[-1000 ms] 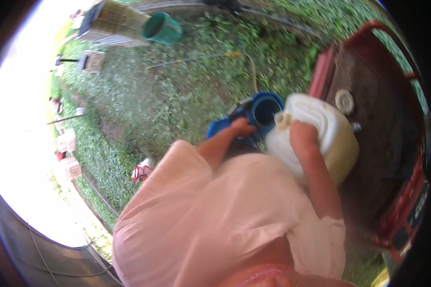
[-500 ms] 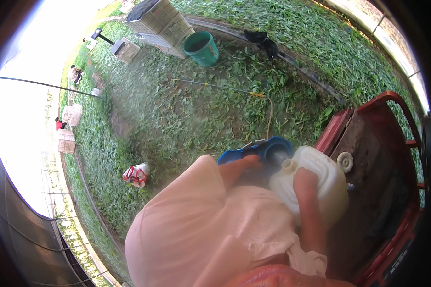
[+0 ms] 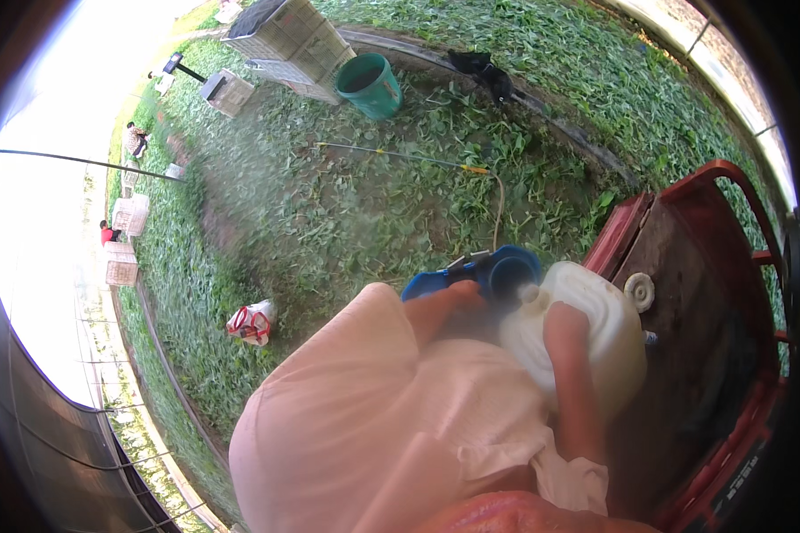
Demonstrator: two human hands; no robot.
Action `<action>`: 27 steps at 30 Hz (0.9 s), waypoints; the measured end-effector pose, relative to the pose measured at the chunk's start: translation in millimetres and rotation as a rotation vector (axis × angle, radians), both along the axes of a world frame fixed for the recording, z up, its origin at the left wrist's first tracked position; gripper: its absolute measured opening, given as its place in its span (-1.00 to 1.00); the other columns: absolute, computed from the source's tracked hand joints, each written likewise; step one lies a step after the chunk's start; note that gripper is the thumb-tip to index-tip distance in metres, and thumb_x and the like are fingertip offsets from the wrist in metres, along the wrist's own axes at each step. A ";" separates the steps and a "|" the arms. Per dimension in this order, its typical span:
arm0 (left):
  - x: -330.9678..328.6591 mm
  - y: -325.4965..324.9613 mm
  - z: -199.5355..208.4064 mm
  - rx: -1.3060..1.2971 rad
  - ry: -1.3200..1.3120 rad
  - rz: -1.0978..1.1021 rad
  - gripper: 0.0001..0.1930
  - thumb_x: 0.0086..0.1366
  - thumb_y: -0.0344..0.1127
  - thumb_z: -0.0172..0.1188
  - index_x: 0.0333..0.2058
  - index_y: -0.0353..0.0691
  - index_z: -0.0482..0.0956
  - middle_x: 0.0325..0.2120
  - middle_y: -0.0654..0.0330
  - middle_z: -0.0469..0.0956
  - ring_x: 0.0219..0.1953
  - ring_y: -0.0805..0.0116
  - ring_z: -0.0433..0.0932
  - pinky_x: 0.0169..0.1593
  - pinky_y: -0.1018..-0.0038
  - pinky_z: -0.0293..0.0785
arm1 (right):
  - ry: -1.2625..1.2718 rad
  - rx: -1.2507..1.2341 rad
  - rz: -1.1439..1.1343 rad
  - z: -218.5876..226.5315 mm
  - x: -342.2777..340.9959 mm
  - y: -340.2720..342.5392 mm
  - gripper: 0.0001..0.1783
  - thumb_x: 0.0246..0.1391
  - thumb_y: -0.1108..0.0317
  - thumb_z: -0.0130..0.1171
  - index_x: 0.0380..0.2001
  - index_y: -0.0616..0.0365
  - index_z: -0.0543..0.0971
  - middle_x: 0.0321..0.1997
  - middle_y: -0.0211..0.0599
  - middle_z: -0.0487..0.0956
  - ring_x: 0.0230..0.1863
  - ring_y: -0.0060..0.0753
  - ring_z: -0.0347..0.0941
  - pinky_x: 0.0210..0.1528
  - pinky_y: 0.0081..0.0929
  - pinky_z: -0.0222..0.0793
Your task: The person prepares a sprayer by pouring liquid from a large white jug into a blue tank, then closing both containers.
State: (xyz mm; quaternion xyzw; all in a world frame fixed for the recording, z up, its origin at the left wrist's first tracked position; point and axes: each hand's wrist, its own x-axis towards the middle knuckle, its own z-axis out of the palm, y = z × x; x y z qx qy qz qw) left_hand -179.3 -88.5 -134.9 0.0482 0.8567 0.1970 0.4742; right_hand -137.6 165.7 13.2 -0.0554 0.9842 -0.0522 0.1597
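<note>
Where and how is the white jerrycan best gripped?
Probably on the top of the white jerrycan, just behind its neck, reaching over from the person's side. It leans with the neck toward the blue tank, so a grip there leaves the mouth free. The right hand grips there; what its fingers wrap is hidden.

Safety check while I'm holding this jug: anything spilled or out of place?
No visible spill. The wand looks slightly out of place, lying on the leafy ground. The jug tilts, but the right hand grips it, mouth at the blue tank.
</note>
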 end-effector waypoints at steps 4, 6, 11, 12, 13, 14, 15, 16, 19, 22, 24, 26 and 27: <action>-15.0 -9.4 -31.1 -0.035 -0.030 -0.018 -0.42 -0.04 0.10 0.23 -0.10 -0.18 0.56 -0.09 0.03 0.53 -0.02 0.10 0.50 0.03 0.28 0.42 | -0.004 -0.011 0.013 9.3 -6.6 -3.2 -0.83 -0.04 0.41 0.01 -0.54 0.13 0.61 -0.52 -0.07 0.59 -0.44 -0.06 0.57 -0.38 -0.16 0.46; -10.6 0.4 -35.9 0.019 -0.007 -0.026 -0.49 0.00 0.07 0.21 -0.17 -0.18 0.59 -0.25 0.03 0.59 -0.17 0.13 0.57 -0.09 0.30 0.48 | -0.056 0.045 -0.039 4.9 -7.2 -1.2 -0.82 -0.05 0.40 0.02 -0.55 0.10 0.62 -0.51 -0.09 0.61 -0.44 -0.11 0.59 -0.42 -0.17 0.48; -6.8 0.1 -9.1 0.047 -0.079 0.139 -0.42 0.03 0.10 0.18 -0.13 -0.29 0.55 -0.29 0.01 0.61 -0.21 0.14 0.60 -0.12 0.31 0.50 | -0.075 0.012 -0.055 -1.7 -10.8 -3.2 -0.79 -0.04 0.43 -0.01 -0.52 0.13 0.64 -0.46 -0.08 0.62 -0.39 -0.09 0.60 -0.36 -0.19 0.50; -7.5 -3.1 -9.7 0.038 -0.042 0.121 -0.41 0.03 0.10 0.18 -0.13 -0.30 0.55 -0.28 -0.01 0.60 -0.19 0.13 0.59 -0.10 0.31 0.49 | -0.093 0.009 -0.067 -0.4 -12.3 -5.2 -0.79 -0.04 0.43 -0.01 -0.51 0.13 0.65 -0.46 -0.08 0.62 -0.39 -0.09 0.60 -0.35 -0.20 0.50; -7.3 -3.3 -11.6 0.037 -0.019 0.104 -0.41 0.03 0.11 0.18 -0.12 -0.30 0.54 -0.27 -0.02 0.60 -0.18 0.12 0.58 -0.09 0.31 0.48 | -0.112 0.007 -0.074 0.4 -12.8 -6.2 -0.79 -0.04 0.43 0.00 -0.51 0.13 0.65 -0.45 -0.08 0.62 -0.38 -0.09 0.60 -0.35 -0.20 0.50; -6.1 -1.9 -14.2 0.039 -0.003 0.093 -0.40 0.03 0.11 0.18 -0.12 -0.31 0.54 -0.25 -0.03 0.59 -0.16 0.11 0.57 -0.07 0.31 0.47 | -0.131 0.005 -0.078 0.7 -12.4 -5.6 -0.79 -0.04 0.43 0.00 -0.51 0.13 0.65 -0.45 -0.08 0.62 -0.38 -0.10 0.60 -0.35 -0.21 0.50; -5.6 -1.4 -14.4 0.041 0.007 0.083 -0.39 0.03 0.11 0.17 -0.12 -0.32 0.53 -0.24 -0.04 0.59 -0.15 0.09 0.57 -0.06 0.30 0.46 | -0.136 0.011 -0.083 0.4 -12.2 -5.8 -0.79 -0.04 0.43 0.00 -0.51 0.13 0.65 -0.45 -0.08 0.62 -0.38 -0.09 0.60 -0.35 -0.21 0.50; -6.4 -1.1 -14.7 0.041 0.015 0.073 -0.39 0.03 0.11 0.17 -0.11 -0.33 0.53 -0.23 -0.05 0.58 -0.13 0.08 0.56 -0.04 0.30 0.45 | -0.140 0.018 -0.085 -0.1 -11.8 -5.9 -0.79 -0.05 0.43 0.01 -0.51 0.13 0.65 -0.45 -0.08 0.62 -0.38 -0.09 0.60 -0.35 -0.22 0.50; -6.3 -3.8 -18.9 0.048 0.038 0.064 -0.37 0.03 0.12 0.17 -0.10 -0.35 0.52 -0.19 -0.09 0.57 -0.09 0.05 0.54 0.00 0.30 0.42 | -0.132 0.029 -0.080 -0.2 -12.2 -7.6 -0.80 -0.05 0.42 0.01 -0.51 0.13 0.65 -0.45 -0.09 0.62 -0.39 -0.10 0.60 -0.35 -0.22 0.50; -1.7 -12.3 -28.7 0.066 0.102 0.059 -0.37 0.04 0.12 0.16 -0.11 -0.36 0.52 -0.20 -0.10 0.56 -0.08 0.04 0.53 0.01 0.29 0.42 | -0.123 0.024 -0.081 1.2 -13.2 -10.7 -0.81 -0.06 0.42 0.02 -0.51 0.12 0.65 -0.46 -0.11 0.63 -0.39 -0.11 0.60 -0.36 -0.22 0.50; -2.4 -10.8 -26.9 0.063 0.095 0.056 -0.37 0.04 0.12 0.16 -0.12 -0.36 0.52 -0.21 -0.10 0.57 -0.08 0.04 0.54 0.00 0.29 0.42 | -0.117 0.027 -0.087 1.4 -13.2 -10.1 -0.81 -0.06 0.41 0.03 -0.51 0.11 0.65 -0.46 -0.12 0.63 -0.40 -0.12 0.60 -0.37 -0.23 0.50; -7.8 1.2 -6.0 0.037 0.022 0.052 -0.37 0.04 0.12 0.16 -0.13 -0.36 0.53 -0.20 -0.09 0.56 -0.08 0.05 0.54 0.00 0.29 0.42 | -0.107 0.036 -0.091 -1.3 -10.9 -6.8 -0.81 -0.06 0.41 0.03 -0.52 0.10 0.65 -0.47 -0.14 0.63 -0.40 -0.12 0.60 -0.37 -0.24 0.50; -7.2 -3.0 -10.2 0.046 0.014 0.061 -0.37 0.04 0.12 0.16 -0.12 -0.36 0.53 -0.20 -0.09 0.56 -0.08 0.05 0.53 0.00 0.29 0.42 | -0.095 0.031 -0.082 -0.5 -11.3 -7.7 -0.81 -0.06 0.41 0.03 -0.52 0.10 0.65 -0.47 -0.14 0.63 -0.41 -0.13 0.60 -0.37 -0.24 0.50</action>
